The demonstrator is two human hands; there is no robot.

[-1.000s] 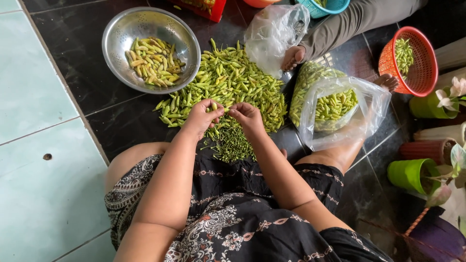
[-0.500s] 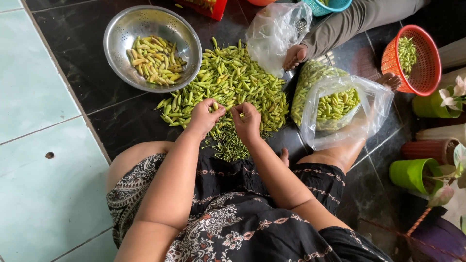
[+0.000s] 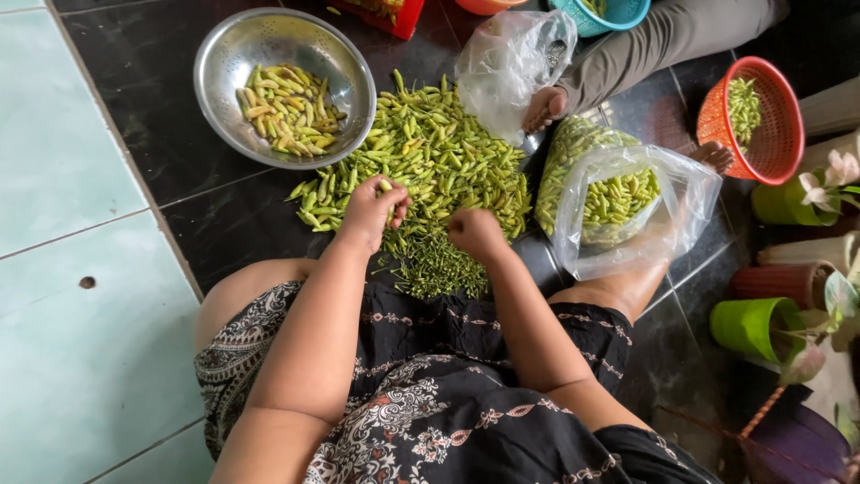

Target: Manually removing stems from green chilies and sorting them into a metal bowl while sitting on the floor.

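**poster1:** Two hands over the pile. The left hand (image 3: 374, 211) has its fingers pinched together on one green chili (image 3: 387, 187), lifted just above the near edge of the chili heap (image 3: 430, 148). The right hand (image 3: 475, 233) is curled into a loose fist just beside it; can't tell if anything is inside. Right below both hands sits a little mound of plucked green stems (image 3: 434, 269), touching the person's lap.

**poster2:** What's the floor like?

**poster1:** Dark glossy tiles (image 3: 143, 99) under the chilies, and pale green tiles (image 3: 63, 296) off to the left. Everything is on the ground, and the person is sitting there in a black patterned dress (image 3: 430, 394).

**poster2:** Containers?

**poster1:** A steel bowl (image 3: 224, 63) up left, just beside the heap, with yellowish stemmed chilies lying in it. To the right is an open clear plastic bag (image 3: 685, 206) holding more green chilies. Past that comes a red mesh basket (image 3: 770, 134) with a few chilies inside. Another crumpled clear bag (image 3: 511, 63) lies at the top, with someone else's bare foot (image 3: 545, 109) resting against it. Green plant pots (image 3: 748, 327) crowd the right edge.
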